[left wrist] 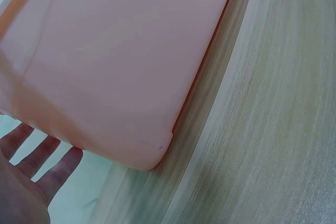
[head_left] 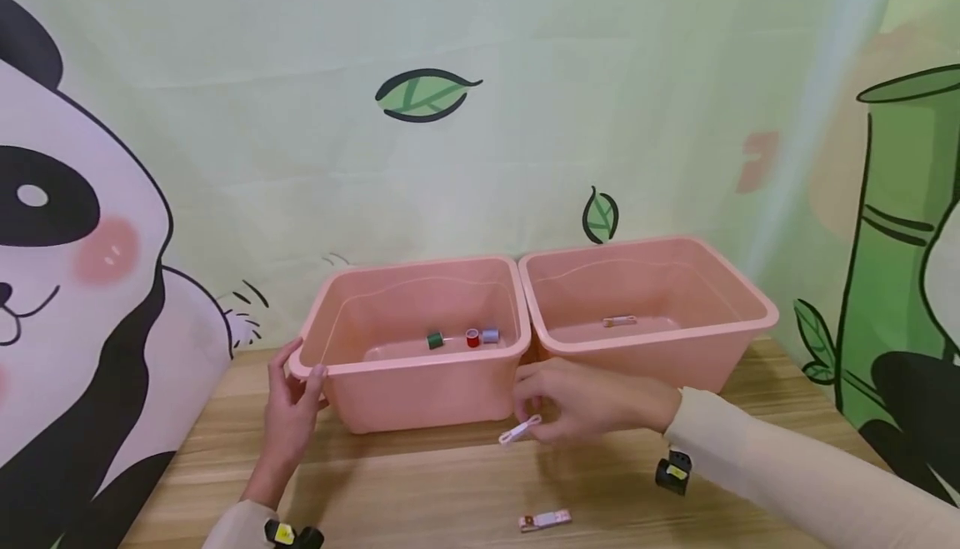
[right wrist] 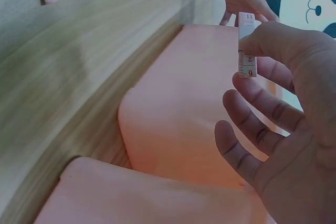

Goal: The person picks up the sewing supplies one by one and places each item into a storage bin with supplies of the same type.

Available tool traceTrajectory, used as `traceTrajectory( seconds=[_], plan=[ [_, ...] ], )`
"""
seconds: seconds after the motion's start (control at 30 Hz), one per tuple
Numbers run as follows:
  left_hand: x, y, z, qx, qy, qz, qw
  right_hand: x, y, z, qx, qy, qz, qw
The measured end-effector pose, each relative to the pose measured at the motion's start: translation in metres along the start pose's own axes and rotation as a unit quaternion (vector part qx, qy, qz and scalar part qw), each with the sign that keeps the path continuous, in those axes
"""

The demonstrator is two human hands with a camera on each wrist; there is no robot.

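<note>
My right hand (right wrist: 283,108) pinches a small folded tape measure (right wrist: 247,45) between thumb and index finger, its printed numbers showing, while the other fingers fan out loosely. In the head view that hand is in front of the gap between two pink bins, with the tape measure (head_left: 519,430) low over the table. At the near left corner of the left pink bin (head_left: 427,399), my left hand (head_left: 291,407) holds the rim, thumb on the front and fingers along the side. A second folded tape measure (head_left: 545,520) lies on the table near the front.
Inside the left bin lie a green thread spool (head_left: 435,340), a red one (head_left: 472,337) and a pale blue one (head_left: 491,336). The right pink bin (head_left: 660,349) contains a small folded strip (head_left: 619,321). Behind both bins hangs a printed cloth (head_left: 300,157) above the wooden table (head_left: 420,491).
</note>
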State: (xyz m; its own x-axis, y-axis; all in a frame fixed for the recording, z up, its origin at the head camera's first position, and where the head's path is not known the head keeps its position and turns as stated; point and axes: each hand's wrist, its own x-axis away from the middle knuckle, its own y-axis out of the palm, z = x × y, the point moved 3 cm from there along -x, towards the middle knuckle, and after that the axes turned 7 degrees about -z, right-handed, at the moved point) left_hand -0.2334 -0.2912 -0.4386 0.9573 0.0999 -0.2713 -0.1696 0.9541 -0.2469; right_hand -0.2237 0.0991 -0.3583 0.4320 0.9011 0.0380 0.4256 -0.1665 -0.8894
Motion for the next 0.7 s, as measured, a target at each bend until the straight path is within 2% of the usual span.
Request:
traceTrajectory(
  seconds=[0.2, 0.37, 0.6, 0.7],
  plan=[
    [0.001, 0.0, 0.0, -0.002, -0.007, 0.001, 1.0, 0.002, -0.016, -0.005, 0.0, 0.009, 0.019, 0.9998],
    [0.002, 0.0, 0.0, -0.007, -0.005, 0.002, 1.0, 0.002, -0.031, -0.009, 0.034, 0.01, 0.035, 0.9988],
    [0.002, 0.0, 0.001, -0.008, 0.001, 0.001, 1.0, 0.002, -0.053, -0.015, 0.033, -0.031, 0.058, 0.9973],
    [0.002, 0.0, 0.001, -0.009, -0.001, 0.0, 1.0, 0.002, -0.061, -0.016, 0.033, -0.036, 0.065, 0.9967]
  ],
)
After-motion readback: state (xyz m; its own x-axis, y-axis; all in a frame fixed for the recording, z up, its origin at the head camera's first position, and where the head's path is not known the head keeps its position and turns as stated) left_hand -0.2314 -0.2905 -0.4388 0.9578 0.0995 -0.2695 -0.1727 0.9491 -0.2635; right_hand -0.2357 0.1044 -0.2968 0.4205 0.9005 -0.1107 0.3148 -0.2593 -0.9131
